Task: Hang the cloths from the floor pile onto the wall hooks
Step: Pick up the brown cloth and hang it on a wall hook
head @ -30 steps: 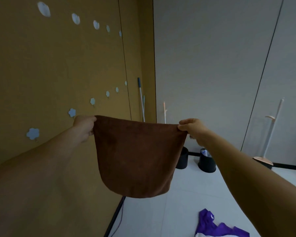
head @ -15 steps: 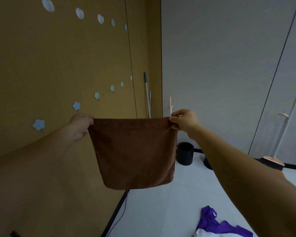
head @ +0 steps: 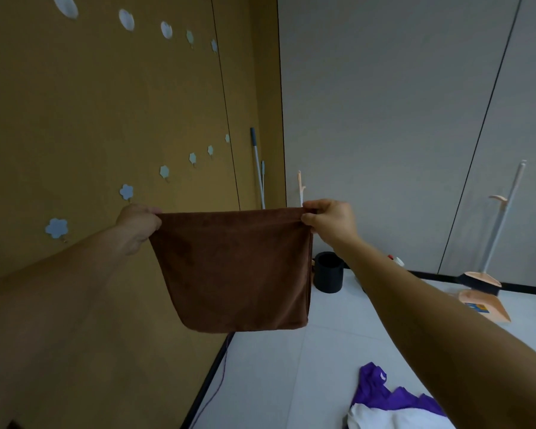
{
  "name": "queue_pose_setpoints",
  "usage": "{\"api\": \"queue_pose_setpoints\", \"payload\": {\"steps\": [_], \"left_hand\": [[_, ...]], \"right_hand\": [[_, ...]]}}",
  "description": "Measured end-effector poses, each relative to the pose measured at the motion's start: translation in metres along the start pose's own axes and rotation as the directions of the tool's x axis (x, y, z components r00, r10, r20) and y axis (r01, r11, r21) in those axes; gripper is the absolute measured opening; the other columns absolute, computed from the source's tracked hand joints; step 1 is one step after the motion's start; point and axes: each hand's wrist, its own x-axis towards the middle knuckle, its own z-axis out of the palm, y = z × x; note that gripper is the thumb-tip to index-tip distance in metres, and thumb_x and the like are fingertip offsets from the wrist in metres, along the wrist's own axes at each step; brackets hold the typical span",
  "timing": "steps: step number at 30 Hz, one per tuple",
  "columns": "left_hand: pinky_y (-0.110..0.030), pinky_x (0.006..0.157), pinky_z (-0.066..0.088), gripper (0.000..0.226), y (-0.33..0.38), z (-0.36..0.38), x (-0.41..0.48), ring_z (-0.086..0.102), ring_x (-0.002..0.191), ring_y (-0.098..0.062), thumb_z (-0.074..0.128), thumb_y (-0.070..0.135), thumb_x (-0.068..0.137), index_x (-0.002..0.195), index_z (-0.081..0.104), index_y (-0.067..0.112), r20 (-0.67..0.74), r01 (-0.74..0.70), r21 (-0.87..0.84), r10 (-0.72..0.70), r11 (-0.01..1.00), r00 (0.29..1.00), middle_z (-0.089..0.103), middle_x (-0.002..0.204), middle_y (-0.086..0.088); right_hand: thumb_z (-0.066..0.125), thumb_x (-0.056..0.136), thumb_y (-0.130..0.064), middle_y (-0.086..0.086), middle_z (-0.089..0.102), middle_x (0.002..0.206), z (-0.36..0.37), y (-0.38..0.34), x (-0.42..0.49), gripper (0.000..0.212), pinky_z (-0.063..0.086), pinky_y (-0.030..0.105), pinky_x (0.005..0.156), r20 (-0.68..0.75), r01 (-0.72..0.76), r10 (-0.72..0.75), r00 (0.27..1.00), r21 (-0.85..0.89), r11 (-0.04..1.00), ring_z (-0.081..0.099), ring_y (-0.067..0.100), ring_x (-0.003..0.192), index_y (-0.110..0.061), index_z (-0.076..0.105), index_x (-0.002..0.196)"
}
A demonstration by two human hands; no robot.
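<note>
A brown cloth (head: 235,267) hangs stretched between my two hands, in front of the ochre wall. My left hand (head: 138,222) pinches its upper left corner and my right hand (head: 330,221) pinches its upper right corner. Pale blue flower-shaped hooks run along the wall in a lower row, the nearest ones being a hook (head: 56,228) and a second hook (head: 126,191) just above my left hand. A higher row of hooks (head: 126,19) runs near the top. A purple cloth (head: 387,394) and a white cloth (head: 393,418) lie on the floor at the lower right.
A black bin (head: 328,272) stands on the pale tiled floor in the corner. A mop handle (head: 257,165) leans in the corner. A peach broom and dustpan (head: 483,292) stand against the grey wall on the right. A thin cable (head: 220,370) trails along the skirting.
Both hands have pulled the brown cloth taut so its top edge is straight, and carried it a little left toward the ochre wall. The view has turned slightly right.
</note>
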Motion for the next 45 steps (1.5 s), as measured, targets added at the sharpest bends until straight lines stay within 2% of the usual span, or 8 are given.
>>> {"api": "queue_pose_setpoints", "payload": {"steps": [15, 22, 26, 30, 37, 39, 41, 45], "left_hand": [[-0.030, 0.076, 0.044, 0.014, 0.002, -0.007, -0.006, 0.057, 0.088, -0.021, 0.059, 0.000, 0.082, 0.092, 0.066, 0.007, 0.026, -0.110, 0.132, 0.107, 0.985, 0.994, 0.063, 0.093, -0.007], [-0.027, 0.054, 0.033, 0.010, 0.004, -0.026, -0.015, 0.048, 0.064, -0.019, 0.063, 0.006, 0.078, 0.070, 0.057, 0.004, -0.032, -0.124, 0.218, 0.134, 0.968, 0.990, 0.050, 0.070, -0.007], [-0.029, 0.053, 0.030, 0.027, 0.007, -0.043, -0.021, 0.043, 0.057, -0.020, 0.064, 0.011, 0.076, 0.057, 0.045, 0.011, -0.104, -0.118, 0.270, 0.151, 0.955, 0.983, 0.043, 0.060, -0.006], [-0.025, 0.048, 0.027, 0.031, 0.012, -0.056, -0.028, 0.038, 0.051, -0.016, 0.066, 0.014, 0.070, 0.054, 0.040, 0.013, -0.264, -0.142, 0.113, 0.167, 0.983, 0.950, 0.038, 0.054, 0.000], [-0.027, 0.047, 0.033, 0.017, 0.030, -0.074, -0.039, 0.046, 0.058, -0.014, 0.054, 0.011, 0.081, 0.068, 0.043, 0.015, -0.452, -0.253, -0.139, 0.166, 0.958, 0.876, 0.049, 0.061, 0.004], [-0.020, 0.048, 0.041, 0.017, 0.033, -0.083, -0.042, 0.056, 0.057, -0.006, 0.046, 0.002, 0.083, 0.074, 0.045, 0.017, -0.426, -0.321, -0.268, 0.188, 0.908, 0.885, 0.063, 0.057, 0.010], [-0.022, 0.051, 0.046, 0.023, 0.036, -0.097, -0.043, 0.062, 0.060, -0.007, 0.042, -0.002, 0.083, 0.079, 0.050, 0.019, -0.416, -0.333, -0.361, 0.170, 0.871, 0.893, 0.069, 0.063, 0.008], [-0.016, 0.042, 0.042, 0.031, 0.037, -0.136, -0.046, 0.056, 0.051, 0.000, 0.040, 0.004, 0.081, 0.073, 0.058, 0.027, -0.534, -0.362, -0.274, 0.171, 0.891, 0.828, 0.062, 0.057, 0.015]], "right_hand": [[0.071, 0.077, 0.000, 0.003, 0.068, 0.101, 0.007, -0.003, 0.001, 0.037, 0.056, 0.032, 0.087, -0.034, 0.052, -0.060, 0.998, -0.201, 0.978, 0.065, 0.017, 0.092, -0.009, 0.070, 0.113], [0.073, 0.077, -0.010, -0.014, 0.059, 0.064, 0.014, -0.014, 0.014, 0.008, 0.060, 0.034, 0.071, -0.061, 0.119, -0.146, 0.987, -0.327, 0.937, 0.063, 0.010, 0.066, -0.017, 0.075, 0.079], [0.071, 0.077, -0.018, -0.001, 0.067, 0.068, 0.021, -0.025, 0.022, 0.016, 0.060, 0.038, 0.067, -0.045, 0.070, -0.093, 0.995, -0.361, 0.930, 0.066, 0.019, 0.068, -0.024, 0.068, 0.063], [0.070, 0.072, -0.014, 0.008, 0.064, 0.069, 0.034, -0.041, 0.028, 0.013, 0.054, 0.034, 0.059, -0.102, -0.002, -0.015, 0.995, -0.166, 0.986, 0.062, 0.023, 0.066, -0.014, 0.060, 0.064], [0.049, 0.091, -0.014, 0.004, 0.052, 0.076, 0.081, -0.078, 0.030, 0.014, 0.040, 0.029, 0.057, -0.116, -0.025, 0.053, 0.992, 0.229, 0.973, 0.050, 0.019, 0.067, -0.018, 0.048, 0.078], [0.047, 0.093, -0.019, 0.004, 0.054, 0.078, 0.092, -0.088, 0.029, 0.013, 0.040, 0.030, 0.060, -0.058, 0.002, 0.011, 0.998, 0.217, 0.976, 0.051, 0.020, 0.074, -0.015, 0.054, 0.084], [0.056, 0.089, -0.031, 0.007, 0.060, 0.084, 0.100, -0.100, 0.024, 0.020, 0.045, 0.036, 0.068, 0.125, 0.051, -0.080, 0.989, 0.217, 0.975, 0.056, 0.023, 0.080, -0.012, 0.059, 0.092], [0.084, 0.059, -0.059, -0.001, 0.060, 0.091, 0.119, -0.129, 0.008, 0.056, 0.054, 0.031, 0.071, 0.493, 0.225, -0.268, 0.828, 0.146, 0.963, 0.064, 0.015, 0.081, -0.033, 0.064, 0.104]]}}
